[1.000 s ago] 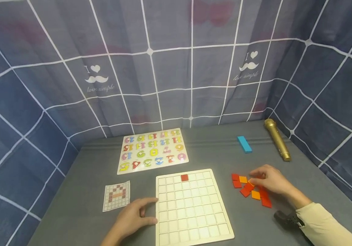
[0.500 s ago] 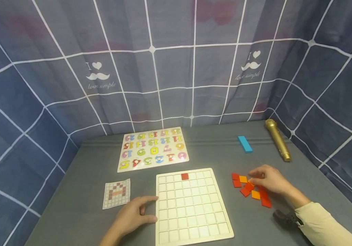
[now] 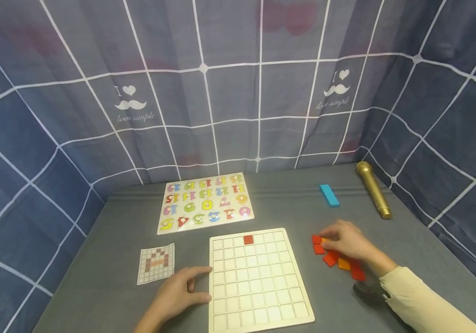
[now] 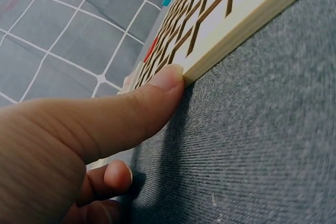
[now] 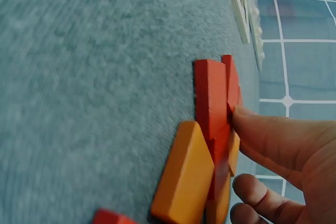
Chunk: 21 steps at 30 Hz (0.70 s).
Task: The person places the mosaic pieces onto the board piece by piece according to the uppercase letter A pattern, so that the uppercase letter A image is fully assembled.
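Observation:
My left hand (image 3: 177, 293) rests at the left edge of a pale wooden grid board (image 3: 259, 273), its thumb (image 4: 152, 95) touching the board's side in the left wrist view. One red square tile (image 3: 248, 239) sits in the board's top row. To the right of the board, my right hand (image 3: 348, 239) reaches over a loose group of red tiles (image 3: 330, 258) and orange tiles (image 3: 344, 264). Its thumb (image 5: 273, 135) lies against the tiles in the right wrist view, and its index fingertip is hidden there. I cannot tell whether it pinches one.
A paper pattern card (image 3: 156, 264) lies left of the board. Behind stands a number puzzle board (image 3: 198, 226) flat on the grey table. A blue block (image 3: 329, 195) and a gold microphone-shaped object (image 3: 373, 189) lie at the back right. A checked curtain (image 3: 238, 92) encloses the table.
My right hand has shifted left across the tiles, its fingertips now over the orange tile beside the leftmost red ones. The left hand has stayed at the board's edge.

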{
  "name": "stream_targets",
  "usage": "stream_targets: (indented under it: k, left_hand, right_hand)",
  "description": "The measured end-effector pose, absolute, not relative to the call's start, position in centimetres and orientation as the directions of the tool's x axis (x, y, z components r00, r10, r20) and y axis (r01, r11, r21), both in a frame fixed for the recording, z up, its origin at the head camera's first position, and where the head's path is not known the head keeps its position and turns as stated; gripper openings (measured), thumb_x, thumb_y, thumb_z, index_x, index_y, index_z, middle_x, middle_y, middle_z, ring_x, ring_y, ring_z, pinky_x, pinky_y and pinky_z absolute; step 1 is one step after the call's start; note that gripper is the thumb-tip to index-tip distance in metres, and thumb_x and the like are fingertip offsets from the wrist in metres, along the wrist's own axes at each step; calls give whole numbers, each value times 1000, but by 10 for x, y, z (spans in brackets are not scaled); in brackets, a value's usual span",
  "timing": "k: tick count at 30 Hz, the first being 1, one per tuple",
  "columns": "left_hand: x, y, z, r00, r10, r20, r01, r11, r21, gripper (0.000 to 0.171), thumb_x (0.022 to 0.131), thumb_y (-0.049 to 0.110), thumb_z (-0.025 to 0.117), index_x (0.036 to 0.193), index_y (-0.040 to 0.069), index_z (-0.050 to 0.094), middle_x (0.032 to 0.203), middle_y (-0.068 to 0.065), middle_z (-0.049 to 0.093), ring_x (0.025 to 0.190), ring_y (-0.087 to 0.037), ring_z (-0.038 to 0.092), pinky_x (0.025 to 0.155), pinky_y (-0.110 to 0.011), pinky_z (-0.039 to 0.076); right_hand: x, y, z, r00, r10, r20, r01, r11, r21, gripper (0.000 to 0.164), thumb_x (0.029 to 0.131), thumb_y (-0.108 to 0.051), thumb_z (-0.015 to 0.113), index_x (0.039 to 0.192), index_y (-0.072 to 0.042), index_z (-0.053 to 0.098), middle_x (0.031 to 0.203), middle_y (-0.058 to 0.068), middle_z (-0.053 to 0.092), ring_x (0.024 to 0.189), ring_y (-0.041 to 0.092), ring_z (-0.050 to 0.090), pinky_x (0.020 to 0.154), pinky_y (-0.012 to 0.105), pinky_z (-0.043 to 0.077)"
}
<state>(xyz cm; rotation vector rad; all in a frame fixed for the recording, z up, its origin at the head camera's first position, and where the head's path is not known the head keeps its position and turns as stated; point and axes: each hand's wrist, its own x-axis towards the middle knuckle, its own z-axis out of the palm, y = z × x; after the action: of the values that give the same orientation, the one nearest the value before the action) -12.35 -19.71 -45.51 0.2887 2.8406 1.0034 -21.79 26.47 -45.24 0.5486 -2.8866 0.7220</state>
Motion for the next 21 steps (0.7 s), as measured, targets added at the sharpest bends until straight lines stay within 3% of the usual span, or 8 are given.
stream_targets:
  k: [10, 21]
  left_hand:
    - [-121, -199, -456, -977, 210, -35, 142, 769, 623, 60, 66, 48, 85, 121, 32, 68, 71, 9, 45, 58, 0, 36, 53, -21, 31]
    - [-122, -198, -457, -972, 229, -58, 139, 752, 645, 61, 68, 49, 84, 123, 32, 67, 72, 8, 46, 59, -2, 37, 53, -21, 31]
  right_hand:
    - [-229, 257, -454, -929, -311, 202, -370, 824, -430, 22, 77, -25, 81, 94, -12, 77, 93, 4, 73, 90, 28, 62, 79, 43, 46]
    - [-230, 257, -455, -915, -354, 195, -404, 806, -433, 20, 77, -20, 81, 96, -16, 77, 92, -1, 68, 87, 20, 58, 75, 37, 43]
